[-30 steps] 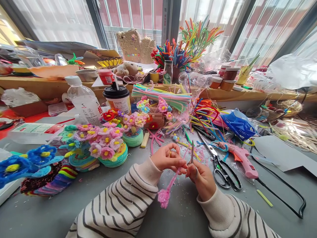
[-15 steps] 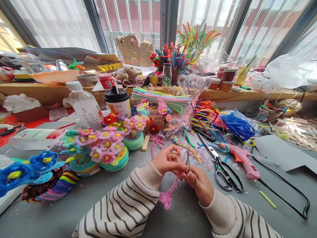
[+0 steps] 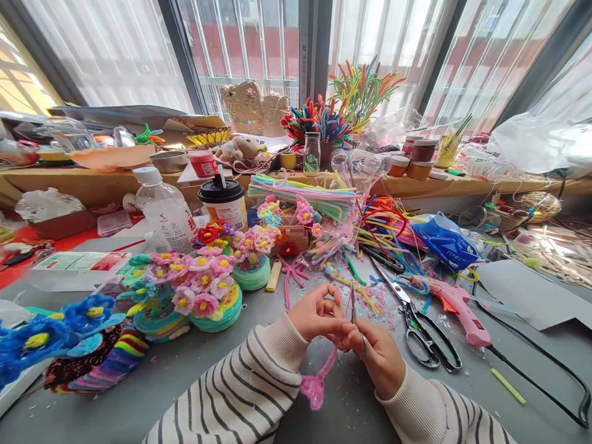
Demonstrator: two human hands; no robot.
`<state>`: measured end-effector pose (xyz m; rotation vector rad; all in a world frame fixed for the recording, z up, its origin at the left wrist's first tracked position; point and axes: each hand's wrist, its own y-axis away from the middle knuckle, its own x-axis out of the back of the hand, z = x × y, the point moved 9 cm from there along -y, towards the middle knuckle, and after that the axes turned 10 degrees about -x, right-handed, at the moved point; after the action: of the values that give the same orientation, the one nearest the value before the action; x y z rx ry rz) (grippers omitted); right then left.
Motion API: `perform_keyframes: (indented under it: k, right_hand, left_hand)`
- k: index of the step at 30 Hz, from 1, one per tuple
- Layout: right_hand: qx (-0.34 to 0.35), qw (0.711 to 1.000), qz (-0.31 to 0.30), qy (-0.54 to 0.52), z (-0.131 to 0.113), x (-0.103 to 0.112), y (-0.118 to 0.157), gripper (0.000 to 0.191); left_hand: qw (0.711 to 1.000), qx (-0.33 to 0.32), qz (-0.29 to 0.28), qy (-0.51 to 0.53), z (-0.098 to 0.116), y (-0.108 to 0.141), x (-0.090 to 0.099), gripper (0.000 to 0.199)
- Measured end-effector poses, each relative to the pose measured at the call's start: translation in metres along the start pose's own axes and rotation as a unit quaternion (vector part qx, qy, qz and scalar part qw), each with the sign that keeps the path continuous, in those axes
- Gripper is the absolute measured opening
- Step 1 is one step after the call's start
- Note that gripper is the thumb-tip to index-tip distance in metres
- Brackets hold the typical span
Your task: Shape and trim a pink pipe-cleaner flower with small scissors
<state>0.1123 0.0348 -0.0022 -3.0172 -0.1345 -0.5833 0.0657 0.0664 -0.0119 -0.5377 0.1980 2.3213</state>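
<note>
My left hand (image 3: 321,317) is closed in a pinch on a pink pipe cleaner (image 3: 329,362). Its lower end hangs below my fingers, bent into a fuzzy pink loop (image 3: 314,392); a thinner strand rises above them. Fingers of my right hand (image 3: 382,361) wrap around small metal scissors (image 3: 354,302), whose narrow blades point upward beside that strand. Both hands' fingertips meet, hiding the scissors' handles in large part and whatever lies between the fingers. Pink fluff clippings (image 3: 377,299) lie scattered on the grey table just beyond my hands.
To the right lie large black-handled scissors (image 3: 419,333), a pink glue gun (image 3: 456,305) with its cord, and a blue packet (image 3: 446,240). Pipe-cleaner flower pots (image 3: 215,314) stand on the left, before a bottle (image 3: 164,213) and a lidded cup (image 3: 226,203). Pipe-cleaner bundles (image 3: 305,194) lie behind.
The whole scene sits slightly lower in the picture as the head view shifts. My hands keep the same hold, with the scissors' blades looking narrower and closer together.
</note>
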Motion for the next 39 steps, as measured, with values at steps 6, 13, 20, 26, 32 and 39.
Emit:
perform_keyframes:
  k: [6, 13, 20, 26, 32, 39]
  right_hand:
    - [-0.010, 1.000, 0.009, 0.005, -0.001, 0.002, -0.001, 0.047]
    - [-0.003, 1.000, 0.007, 0.006, -0.003, 0.002, -0.002, 0.050]
    - [0.013, 1.000, -0.023, -0.013, -0.005, -0.004, -0.002, 0.049]
    - [0.004, 1.000, -0.004, 0.001, -0.002, -0.001, -0.002, 0.048]
    - [-0.017, 0.999, 0.011, 0.037, 0.001, 0.001, -0.003, 0.048]
    - [-0.019, 0.999, 0.013, 0.046, 0.001, 0.001, -0.003, 0.048]
  left_hand:
    - [0.998, 0.028, 0.020, -0.052, -0.001, 0.002, 0.007, 0.035]
    - [0.991, 0.058, 0.003, -0.118, -0.004, 0.005, 0.010, 0.021]
    - [0.991, 0.105, -0.030, -0.079, -0.015, 0.010, 0.002, 0.022]
    - [0.990, 0.120, -0.033, -0.059, -0.017, 0.011, 0.000, 0.025]
    - [0.990, 0.121, -0.032, -0.058, -0.018, 0.011, -0.001, 0.025]
    - [0.990, 0.121, -0.033, -0.063, -0.017, 0.010, -0.001, 0.027]
